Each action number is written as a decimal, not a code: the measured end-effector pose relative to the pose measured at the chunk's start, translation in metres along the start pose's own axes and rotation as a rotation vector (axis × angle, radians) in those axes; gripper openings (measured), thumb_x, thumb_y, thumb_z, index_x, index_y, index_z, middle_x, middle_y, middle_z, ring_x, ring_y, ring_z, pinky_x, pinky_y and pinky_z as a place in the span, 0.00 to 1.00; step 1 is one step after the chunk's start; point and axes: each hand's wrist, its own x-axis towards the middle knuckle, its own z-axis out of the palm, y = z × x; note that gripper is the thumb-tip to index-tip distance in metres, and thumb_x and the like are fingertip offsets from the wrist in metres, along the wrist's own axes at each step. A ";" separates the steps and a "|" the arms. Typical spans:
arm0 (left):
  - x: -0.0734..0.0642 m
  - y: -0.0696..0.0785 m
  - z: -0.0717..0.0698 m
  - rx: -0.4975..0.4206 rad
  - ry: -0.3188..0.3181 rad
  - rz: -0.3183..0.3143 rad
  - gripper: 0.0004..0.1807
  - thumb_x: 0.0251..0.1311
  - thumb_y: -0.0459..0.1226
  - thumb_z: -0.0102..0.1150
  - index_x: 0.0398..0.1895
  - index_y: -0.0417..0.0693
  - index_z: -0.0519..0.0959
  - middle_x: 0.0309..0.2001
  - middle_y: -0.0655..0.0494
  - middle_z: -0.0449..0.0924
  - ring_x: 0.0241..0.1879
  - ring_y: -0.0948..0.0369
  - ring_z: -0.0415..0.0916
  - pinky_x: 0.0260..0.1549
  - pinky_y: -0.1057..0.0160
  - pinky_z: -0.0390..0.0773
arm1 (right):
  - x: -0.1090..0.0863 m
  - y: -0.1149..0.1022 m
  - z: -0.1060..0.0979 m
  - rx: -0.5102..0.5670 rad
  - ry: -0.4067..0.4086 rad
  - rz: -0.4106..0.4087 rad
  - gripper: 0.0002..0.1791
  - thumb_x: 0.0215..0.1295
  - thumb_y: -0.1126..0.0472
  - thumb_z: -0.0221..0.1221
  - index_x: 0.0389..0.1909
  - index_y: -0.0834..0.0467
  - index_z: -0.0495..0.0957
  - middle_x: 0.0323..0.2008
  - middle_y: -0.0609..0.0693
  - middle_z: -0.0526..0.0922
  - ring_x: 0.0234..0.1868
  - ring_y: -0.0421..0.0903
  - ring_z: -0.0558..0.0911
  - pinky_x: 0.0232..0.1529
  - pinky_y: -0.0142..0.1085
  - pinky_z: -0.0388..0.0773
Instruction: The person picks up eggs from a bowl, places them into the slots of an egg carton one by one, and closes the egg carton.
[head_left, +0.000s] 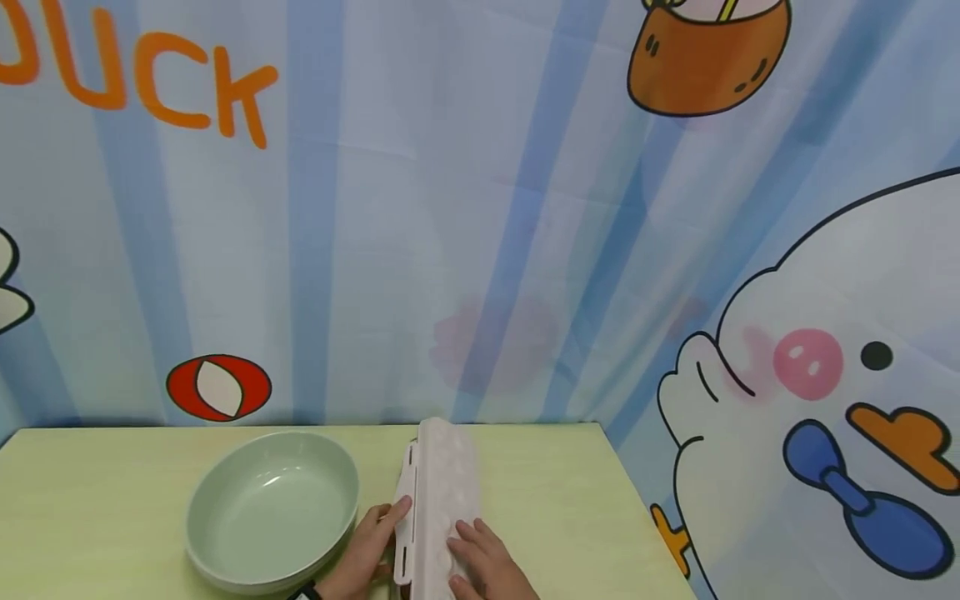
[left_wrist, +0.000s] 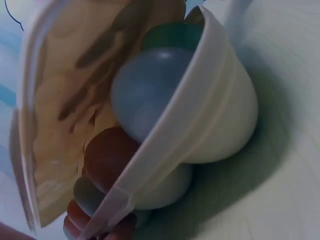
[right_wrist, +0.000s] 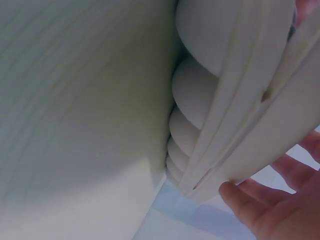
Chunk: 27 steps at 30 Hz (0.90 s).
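Observation:
A pale pinkish-white plastic egg box (head_left: 442, 492) stands lengthwise on the table, its lid raised a little along the left side. Through that gap the left wrist view shows eggs in a row of cups: a green egg (left_wrist: 170, 36), a blue-grey egg (left_wrist: 145, 90), a brown egg (left_wrist: 110, 155) and several more behind. My left hand (head_left: 363, 546) grips the box's left edge, thumb on the lid's slotted flap, fingers lower down and partly hidden. My right hand (head_left: 491, 562) rests its spread fingers on the lid's right side; in the right wrist view they touch the lid (right_wrist: 285, 135) near the hinge.
Left of the box, close to my left wrist, stands a wide pale green bowl (head_left: 273, 512). Both are on a light yellow table (head_left: 570, 500). A printed blue curtain (head_left: 390, 208) hangs behind the table and along its right side.

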 end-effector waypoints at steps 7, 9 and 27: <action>0.000 -0.001 0.007 0.111 0.059 0.016 0.49 0.56 0.48 0.64 0.63 0.24 0.46 0.55 0.25 0.60 0.48 0.43 0.70 0.41 0.50 0.74 | 0.003 0.000 0.007 -0.094 -0.052 -0.035 0.26 0.72 0.45 0.44 0.60 0.57 0.73 0.62 0.60 0.69 0.62 0.66 0.65 0.56 0.53 0.67; 0.000 -0.004 0.007 0.135 0.071 0.035 0.48 0.55 0.45 0.65 0.64 0.25 0.47 0.55 0.26 0.60 0.48 0.44 0.70 0.40 0.51 0.75 | 0.001 0.000 0.008 -0.060 -0.036 0.000 0.27 0.71 0.45 0.47 0.61 0.59 0.72 0.63 0.61 0.67 0.62 0.67 0.64 0.55 0.54 0.67; 0.013 -0.011 0.010 0.316 0.133 0.054 0.45 0.46 0.32 0.56 0.68 0.29 0.47 0.59 0.23 0.54 0.55 0.37 0.60 0.51 0.37 0.64 | 0.037 0.005 0.016 0.211 -0.036 0.485 0.41 0.69 0.42 0.47 0.72 0.65 0.49 0.68 0.65 0.55 0.62 0.63 0.65 0.56 0.59 0.63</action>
